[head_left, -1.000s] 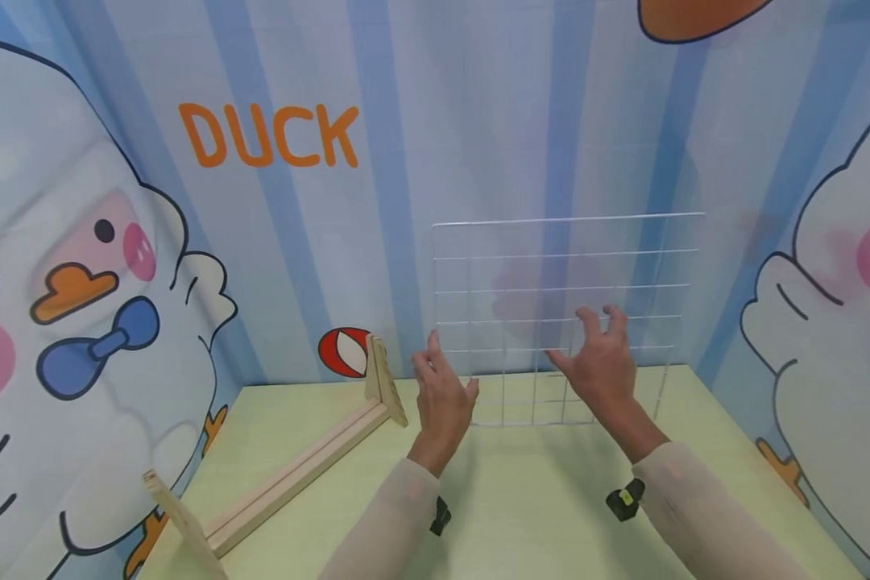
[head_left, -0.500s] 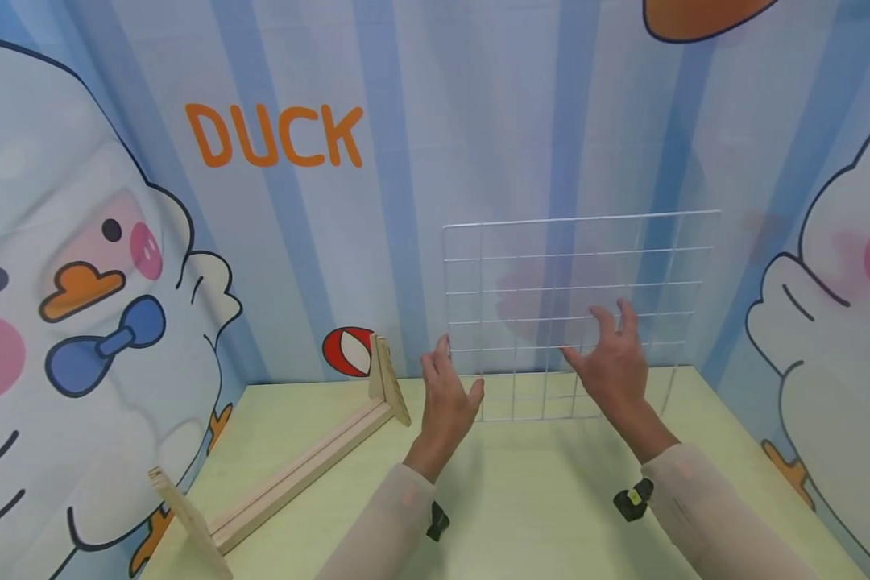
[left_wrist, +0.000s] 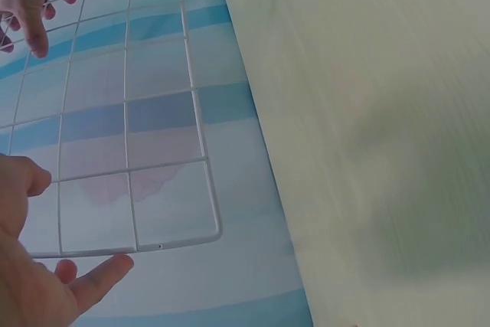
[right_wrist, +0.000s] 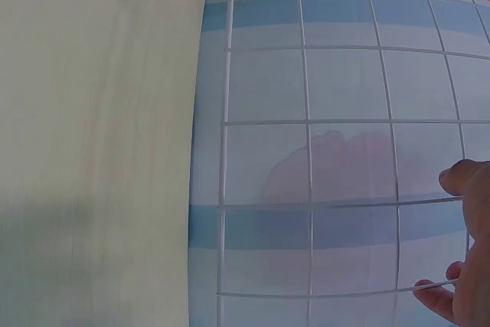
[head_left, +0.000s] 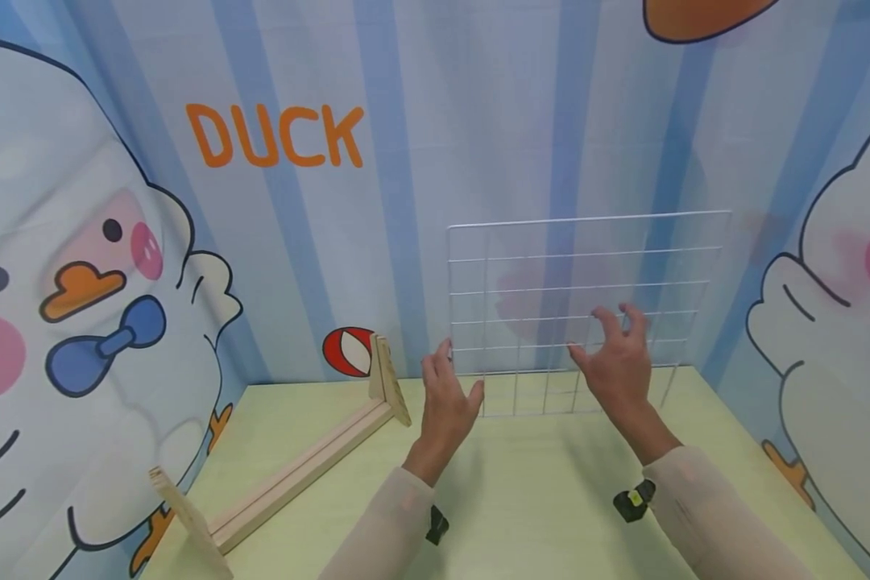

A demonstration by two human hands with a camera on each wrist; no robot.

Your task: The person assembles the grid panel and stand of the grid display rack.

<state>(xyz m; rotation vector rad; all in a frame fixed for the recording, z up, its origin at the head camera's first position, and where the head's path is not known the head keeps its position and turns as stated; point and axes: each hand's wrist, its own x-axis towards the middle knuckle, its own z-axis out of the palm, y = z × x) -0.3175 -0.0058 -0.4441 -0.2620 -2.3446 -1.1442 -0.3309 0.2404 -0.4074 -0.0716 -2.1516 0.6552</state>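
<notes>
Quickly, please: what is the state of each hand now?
Left hand: holding the grid at one side.
Right hand: also holding the grid.

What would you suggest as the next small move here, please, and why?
I would probably ease the wire grid left toward the wooden stand: the left hand and right hand both hold the grid, its lower edge looks clear of the table, and the stand sits apart to its left.

Curtained booth, apparently — duck-print cloth [head_left: 478,121] around pale tabletop [head_left: 536,515].
</notes>
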